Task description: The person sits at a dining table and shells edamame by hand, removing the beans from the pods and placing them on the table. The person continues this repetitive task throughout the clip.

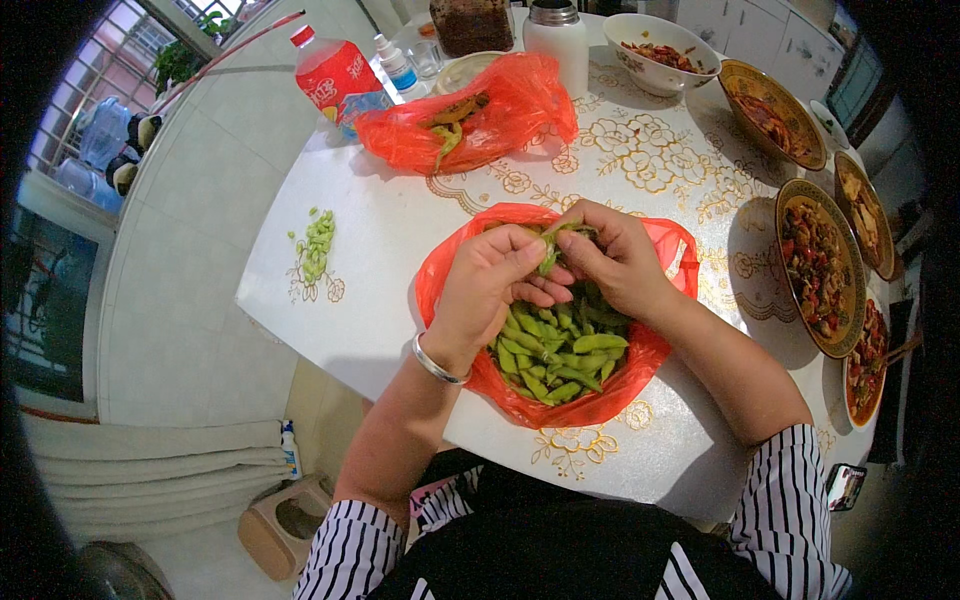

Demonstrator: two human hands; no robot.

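Above an opened red plastic bag (600,409) full of green soybean pods (551,349), my two hands meet. My left hand (499,277), with a silver bangle at the wrist, pinches one side of a green pod (553,253) between thumb and forefinger. My right hand (615,259) grips the pod's other side with thumb and fingers. Whether the pod is split cannot be told. A small pile of shelled green beans (317,247) lies on the patterned white tablecloth (360,225), left of the bag. Behind, a second red bag (517,112) holds several pod husks (454,120).
A red-labelled drink bottle (337,79), a small white bottle (395,64) and a white flask (559,45) stand at the back. A white bowl of food (652,71) is at the back right. Several brown-rimmed dishes of food (821,262) line the right edge.
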